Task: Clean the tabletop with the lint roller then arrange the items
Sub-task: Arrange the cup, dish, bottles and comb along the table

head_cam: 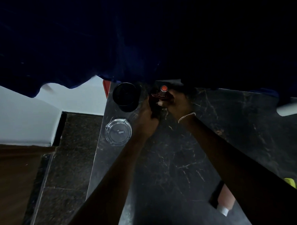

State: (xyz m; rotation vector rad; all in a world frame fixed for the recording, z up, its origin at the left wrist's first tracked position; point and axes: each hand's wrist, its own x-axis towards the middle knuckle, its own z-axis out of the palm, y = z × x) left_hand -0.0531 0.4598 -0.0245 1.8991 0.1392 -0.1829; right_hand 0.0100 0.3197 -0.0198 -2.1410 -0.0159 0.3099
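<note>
Both my hands meet at the far side of the dark marble tabletop (188, 153). My left hand (147, 115) and my right hand (177, 101) together hold a small dark object with an orange-red round top (164, 88); in the dim light I cannot tell what it is. A thin chain bracelet (186, 116) circles my right wrist. A black cup (126, 96) stands just left of my hands, and a clear glass ashtray (118, 132) sits nearer, by the table's left edge. No lint roller is clearly identifiable.
A dark blue curtain (141, 36) hangs over the table's far edge. A white cylinder (291, 108) lies at the far right. A pinkish tube with a white cap (224, 201) and something yellow (290, 181) sit near the front right. Dark stone floor (66, 167) lies left.
</note>
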